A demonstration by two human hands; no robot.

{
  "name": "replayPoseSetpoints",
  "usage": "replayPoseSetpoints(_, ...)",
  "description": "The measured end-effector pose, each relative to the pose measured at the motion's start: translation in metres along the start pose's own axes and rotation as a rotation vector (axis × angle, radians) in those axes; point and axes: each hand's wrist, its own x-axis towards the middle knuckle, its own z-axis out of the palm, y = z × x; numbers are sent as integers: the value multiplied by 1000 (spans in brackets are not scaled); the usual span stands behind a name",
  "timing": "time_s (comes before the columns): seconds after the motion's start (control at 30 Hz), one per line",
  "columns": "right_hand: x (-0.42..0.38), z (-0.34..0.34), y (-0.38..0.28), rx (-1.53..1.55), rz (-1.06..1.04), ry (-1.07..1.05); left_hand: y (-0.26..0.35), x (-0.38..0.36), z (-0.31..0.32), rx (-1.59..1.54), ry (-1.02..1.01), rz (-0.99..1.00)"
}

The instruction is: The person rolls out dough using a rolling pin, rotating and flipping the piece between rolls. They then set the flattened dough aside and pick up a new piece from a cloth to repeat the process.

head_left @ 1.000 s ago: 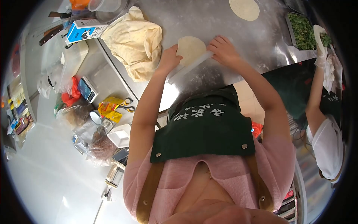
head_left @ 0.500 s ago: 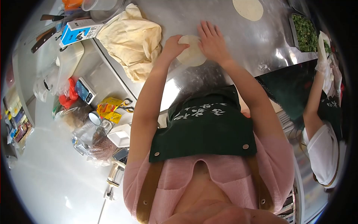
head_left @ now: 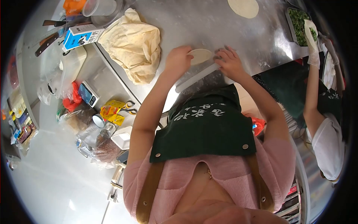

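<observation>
My left hand (head_left: 179, 59) pinches the left edge of a thin, pale dough round (head_left: 200, 56), which looks narrow and tilted, its edge partly hidden by my fingers. My right hand (head_left: 230, 63) is just right of the dough, its fingers curled at the upper end of a pale rolling pin (head_left: 197, 78). The pin lies slantwise between the dough and my apron. Left of my left hand, a crumpled cream cloth (head_left: 130, 46) sits on the metal worktop (head_left: 194, 22).
Another flat dough round (head_left: 244, 7) lies at the far side. A tray of chopped greens (head_left: 297, 28) stands right, where a co-worker's gloved hand (head_left: 311, 39) reaches. A milk carton (head_left: 82, 36), a phone-like device (head_left: 88, 93), scissors (head_left: 129, 108) and bags are on the left.
My right hand has gone from lying flat beside the dough to curling at the rolling pin, which now shows. The dough has tilted in my left hand. The co-worker's gloved hand moved toward the greens.
</observation>
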Motion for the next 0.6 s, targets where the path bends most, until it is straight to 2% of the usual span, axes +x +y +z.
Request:
replayPoseSetpoints(0.03,-3,-3,0,28,-4,6,0,-4,-6,-134,67,-9)
replayPoseSetpoints(0.13,2,-13,4,5,-21,3,-37,10,11,15,0,-184)
replayPoseSetpoints(0.33,55,-13,13,25,-118,-57,-73,19,31,-90,-12,-161)
replayPoseSetpoints(0.43,74,-9,9,30,-77,-129,-76,17,26,-205,-36,-199)
replayPoseSetpoints(0.53,93,6,1,-140,-7,79,-78,17,25,-308,-54,-222)
replayPoseSetpoints(0.6,88,16,-5,-187,72,125,-83,18,30,-464,-62,-250)
